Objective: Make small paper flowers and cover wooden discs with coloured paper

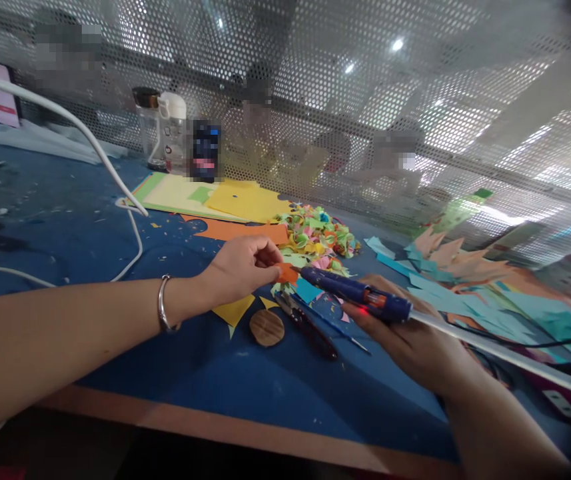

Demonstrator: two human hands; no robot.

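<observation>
My left hand (238, 267) pinches a small orange paper piece (288, 273) over the blue table. In my right hand (410, 333) is a dark blue glue gun (338, 287), a white glue stick (465, 339) sticking out of its back and a red light glowing on it. The gun's nozzle points left and is at the orange piece; whether it touches, I cannot tell. Below lie a round wooden disc (267, 327), dark-handled pliers or scissors (310, 330) and a thin blue stick-like tool (350, 337). Behind my left hand is a heap of colourful curled paper pieces (322, 233).
Orange (245, 231) and yellow paper sheets (250, 200) lie behind my left hand. Two bottles (160, 130) and a phone (206, 152) stand by the perforated metal screen (295, 87). Cut teal papers (465, 300) cover the right side. A white cable (72, 120) arches over the left.
</observation>
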